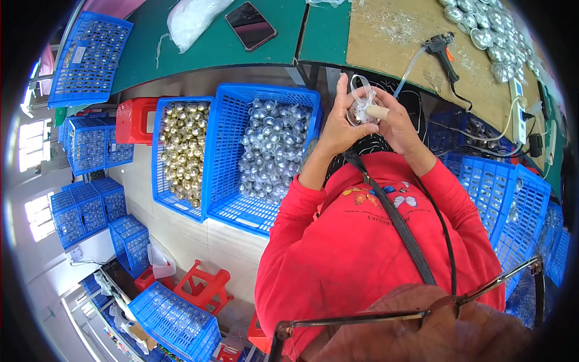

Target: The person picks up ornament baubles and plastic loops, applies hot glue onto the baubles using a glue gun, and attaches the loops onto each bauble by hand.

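Both hands raised together at the bench edge. Left hand (pixel 339 130) cups a clear ball (pixel 362 110) from below; right hand (pixel 395 120) pinches its top, taped finger across. Ball sits between them, equally near. Silver-ball crate (pixel 232 120) lies left, below.

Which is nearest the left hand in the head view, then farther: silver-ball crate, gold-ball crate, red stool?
From the left hand, all lie to its left:
1. Silver-ball crate, right beside it.
2. Gold-ball crate, beyond that crate.
3. Red stool, farthest left.
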A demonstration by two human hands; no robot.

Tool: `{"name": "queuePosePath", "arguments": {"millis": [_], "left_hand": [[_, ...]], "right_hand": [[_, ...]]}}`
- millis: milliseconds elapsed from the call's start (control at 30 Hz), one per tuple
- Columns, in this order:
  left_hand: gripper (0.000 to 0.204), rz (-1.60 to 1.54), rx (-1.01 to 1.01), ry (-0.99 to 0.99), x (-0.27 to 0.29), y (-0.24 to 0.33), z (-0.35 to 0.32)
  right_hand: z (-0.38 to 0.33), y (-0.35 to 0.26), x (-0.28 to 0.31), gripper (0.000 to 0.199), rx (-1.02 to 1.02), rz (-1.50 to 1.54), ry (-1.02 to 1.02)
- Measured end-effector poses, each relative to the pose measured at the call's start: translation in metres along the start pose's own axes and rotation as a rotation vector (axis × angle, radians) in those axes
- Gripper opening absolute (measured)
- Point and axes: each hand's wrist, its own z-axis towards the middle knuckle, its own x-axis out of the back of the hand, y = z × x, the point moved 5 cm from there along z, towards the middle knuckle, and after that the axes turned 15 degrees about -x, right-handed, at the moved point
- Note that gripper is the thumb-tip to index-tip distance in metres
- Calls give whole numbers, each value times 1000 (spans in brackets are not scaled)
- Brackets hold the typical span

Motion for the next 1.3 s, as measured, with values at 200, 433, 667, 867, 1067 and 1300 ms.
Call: {"name": "queuePosePath", "arguments": {"millis": [200,433,667,867,1067,1300], "left_hand": [[118,-18,23,13,-1,2,-1],[119,0,-5,-21,3,5,-1],[88,0,-113,233,-6,13,-12],[36,108,-283,341,4,4,-23],[17,255,-194,331,8,6,-23],[17,378,-233,299,8,3,-27]], "right_hand": [[3,2,-1,56,94,-25,106],[4,5,-2,57,146,4,168],[2,6,-2,64,151,30,196],[0,6,-6,59,153,-27,199],[-4,7,-14,62,178,67,167],[-4,9,-13,57,189,87,177]]}}
